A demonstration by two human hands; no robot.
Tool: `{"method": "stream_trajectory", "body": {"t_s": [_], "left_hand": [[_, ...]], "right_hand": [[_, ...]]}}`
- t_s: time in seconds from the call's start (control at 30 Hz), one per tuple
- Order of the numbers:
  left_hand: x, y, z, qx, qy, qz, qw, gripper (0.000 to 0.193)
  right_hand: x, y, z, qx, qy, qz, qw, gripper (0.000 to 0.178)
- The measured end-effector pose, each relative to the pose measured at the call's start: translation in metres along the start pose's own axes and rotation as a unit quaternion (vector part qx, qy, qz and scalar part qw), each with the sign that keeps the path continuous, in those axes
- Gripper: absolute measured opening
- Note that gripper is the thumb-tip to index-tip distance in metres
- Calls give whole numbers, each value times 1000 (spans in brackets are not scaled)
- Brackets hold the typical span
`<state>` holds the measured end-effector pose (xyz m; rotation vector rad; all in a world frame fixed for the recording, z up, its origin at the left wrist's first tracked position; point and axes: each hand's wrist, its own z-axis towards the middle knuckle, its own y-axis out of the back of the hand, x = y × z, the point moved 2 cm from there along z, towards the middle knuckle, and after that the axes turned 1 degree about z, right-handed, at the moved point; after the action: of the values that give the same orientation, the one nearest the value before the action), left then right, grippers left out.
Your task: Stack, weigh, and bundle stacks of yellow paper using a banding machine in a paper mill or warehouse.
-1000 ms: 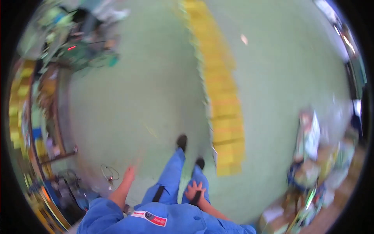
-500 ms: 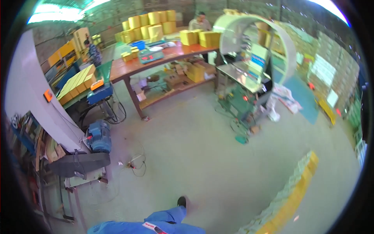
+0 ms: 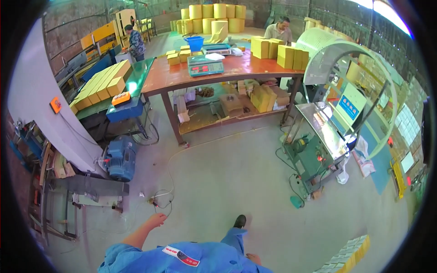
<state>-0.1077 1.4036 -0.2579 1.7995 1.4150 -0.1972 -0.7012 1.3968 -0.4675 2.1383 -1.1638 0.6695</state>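
Low in the view, my left hand (image 3: pixel 157 220) hangs out in front of my blue shirt, over the grey floor. It holds nothing I can see, and its fingers are loosely bent. Only a small part of my right hand (image 3: pixel 254 259) shows, by the shirt's lower right edge; its fingers are hidden. Neither hand touches any object in view. Loose cable (image 3: pixel 164 195) lies on the floor beyond my left hand. One dark shoe (image 3: pixel 240 221) is stretched forward.
Ahead stands a red-topped table (image 3: pixel 159 75) with a scale (image 3: pixel 205 66) and yellow paper stacks (image 3: pixel 291 57). A blue motor (image 3: pixel 120 159) sits left, a machine with a white ring guard (image 3: pixel 387 132) right. A stack (image 3: pixel 353 257) stands lower right. Two other people are farther back.
The view has moved nearer the table and tilted, so the machine now appears farther right. My left hand and part of my right have come into view. The stack at lower right has slid down and away.
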Motion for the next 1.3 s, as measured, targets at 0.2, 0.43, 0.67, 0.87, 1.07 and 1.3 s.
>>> {"method": "stream_trajectory", "body": {"t_s": [0.2,0.43,0.67,0.87,1.07,1.3], "left_hand": [[-69,11,83,-36,115,-188,975,31],[-267,63,132,-78,42,-218,972,32],[-439,227,311,-168,-140,-242,945,25],[-732,300,389,-195,-295,-211,911,25],[-901,366,541,-254,-331,-68,906,30],[-947,385,646,-460,-228,239,824,58]], "right_hand": [[154,94,130,21,86,-239,967,26],[289,232,295,50,197,-550,810,20],[392,291,616,144,64,23,987,24],[793,122,543,183,162,-1,970,28],[1050,122,557,288,320,70,900,26],[1268,117,634,313,351,129,873,24]]}}
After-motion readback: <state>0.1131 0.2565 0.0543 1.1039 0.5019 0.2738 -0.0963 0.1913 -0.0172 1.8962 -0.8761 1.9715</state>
